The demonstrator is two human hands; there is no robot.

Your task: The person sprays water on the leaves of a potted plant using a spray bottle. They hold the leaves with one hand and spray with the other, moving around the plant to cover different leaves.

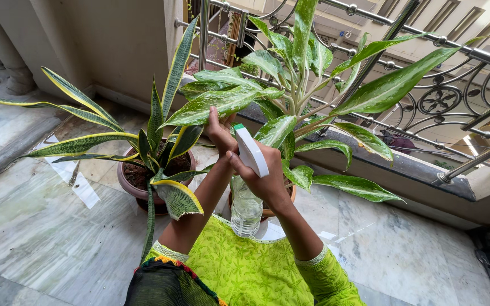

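Balcony: spray bottle [249, 187] within right-hand fingers [238, 162].

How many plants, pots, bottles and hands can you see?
Plants: 2 (snake plant, speckled plant)
Pots: 2 (maroon pot, orange pot)
Bottles: 1 (spray bottle)
Hands: 2 (left hand, right hand)
Total: 7

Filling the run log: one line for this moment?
left hand: lifts leaf | right hand: grips spray bottle | plant pot beside
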